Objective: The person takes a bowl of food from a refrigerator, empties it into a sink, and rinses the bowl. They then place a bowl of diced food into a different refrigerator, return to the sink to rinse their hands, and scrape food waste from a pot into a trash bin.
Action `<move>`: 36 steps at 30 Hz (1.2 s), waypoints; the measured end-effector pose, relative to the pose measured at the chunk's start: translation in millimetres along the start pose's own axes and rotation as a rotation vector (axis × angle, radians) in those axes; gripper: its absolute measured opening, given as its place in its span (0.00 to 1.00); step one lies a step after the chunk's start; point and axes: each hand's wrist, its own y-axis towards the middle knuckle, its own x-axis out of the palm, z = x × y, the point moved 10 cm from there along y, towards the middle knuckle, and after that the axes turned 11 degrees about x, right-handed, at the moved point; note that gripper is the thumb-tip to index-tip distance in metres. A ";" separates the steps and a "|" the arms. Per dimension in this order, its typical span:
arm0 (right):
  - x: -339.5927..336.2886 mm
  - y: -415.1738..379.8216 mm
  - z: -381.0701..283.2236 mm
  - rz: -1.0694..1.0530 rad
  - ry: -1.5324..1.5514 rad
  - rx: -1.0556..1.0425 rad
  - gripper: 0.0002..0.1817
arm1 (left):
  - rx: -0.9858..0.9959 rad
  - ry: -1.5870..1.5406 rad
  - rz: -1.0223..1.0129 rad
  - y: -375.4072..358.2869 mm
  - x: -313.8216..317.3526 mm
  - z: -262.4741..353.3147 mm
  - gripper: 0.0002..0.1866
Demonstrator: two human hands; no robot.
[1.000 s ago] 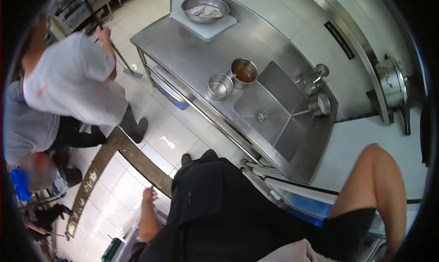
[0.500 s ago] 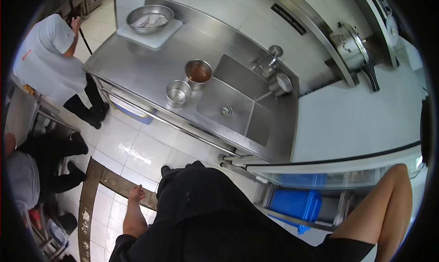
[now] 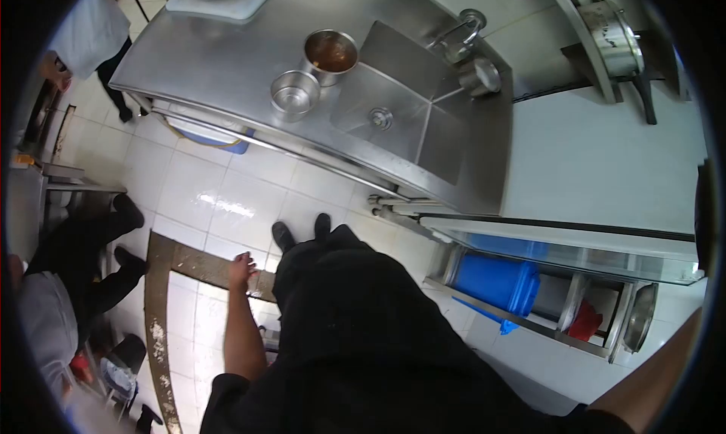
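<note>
My left hand (image 3: 242,270) hangs beside my black clothing above the tiled floor, with loosely curled fingers and nothing visible in it. On the right side only part of my right arm (image 3: 656,370) shows at the lower edge; the hand is outside the view. Nearest to that arm is a glass-fronted unit (image 3: 605,256) under the white worktop. A blue container (image 3: 491,281), a red item (image 3: 586,320) and a round metal lid or bowl (image 3: 641,318) show in or beside it.
A steel counter (image 3: 219,71) with a sink (image 3: 378,101) stands ahead, carrying a pot of brown liquid (image 3: 331,54) and another metal pot (image 3: 295,95). A pressure cooker (image 3: 611,40) sits on a shelf. Two people (image 3: 87,29) are at the left. The floor tiles (image 3: 219,188) look shiny.
The view has tipped downward, so the counter sits higher in it. My right arm has dropped toward the lower right corner. More of the glass-fronted unit's contents show. A hand has appeared at the upper left.
</note>
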 end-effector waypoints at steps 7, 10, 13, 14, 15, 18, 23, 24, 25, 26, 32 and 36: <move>63.4 -65.9 103.4 0.675 -0.517 0.549 0.09 | -0.251 0.009 0.085 -72.3 -39.1 -97.5 0.17; 129.4 -122.6 134.5 1.080 -0.570 0.937 0.09 | -0.419 0.058 0.072 -103.9 -70.8 -140.1 0.28; 245.0 -176.1 157.7 1.294 -0.360 1.314 0.09 | -0.428 0.038 0.188 -121.1 -87.9 -119.1 0.29; 296.9 -192.7 165.2 1.284 -0.230 1.452 0.08 | -0.383 0.042 0.211 -122.7 -92.9 -105.4 0.28; 353.1 -203.4 174.1 1.213 -0.053 1.592 0.08 | -0.362 0.035 0.219 -119.4 -95.1 -93.9 0.28; 510.0 -245.9 178.1 0.918 0.371 1.913 0.04 | -0.272 0.022 0.328 -104.9 -101.6 -51.8 0.26; 687.8 -354.4 164.5 0.751 0.514 2.235 0.07 | 0.039 0.314 0.475 -81.7 -73.7 87.8 0.16; 718.6 -370.5 174.2 0.608 0.639 2.296 0.12 | 0.266 0.514 0.599 -79.8 -63.1 138.6 0.16; 735.3 -380.0 191.7 0.607 0.617 2.256 0.15 | 0.488 0.715 0.720 -94.0 -37.5 197.2 0.16; 756.0 -387.9 210.3 0.592 0.605 2.218 0.18 | 0.552 0.690 0.706 -97.3 -9.9 239.9 0.18; 888.5 -421.5 336.2 0.196 0.492 2.084 0.35 | 0.982 0.879 0.696 -70.8 120.6 419.8 0.25; 932.8 -418.3 355.7 -0.083 0.534 2.074 0.39 | 0.920 0.957 0.620 -84.2 207.4 461.5 0.28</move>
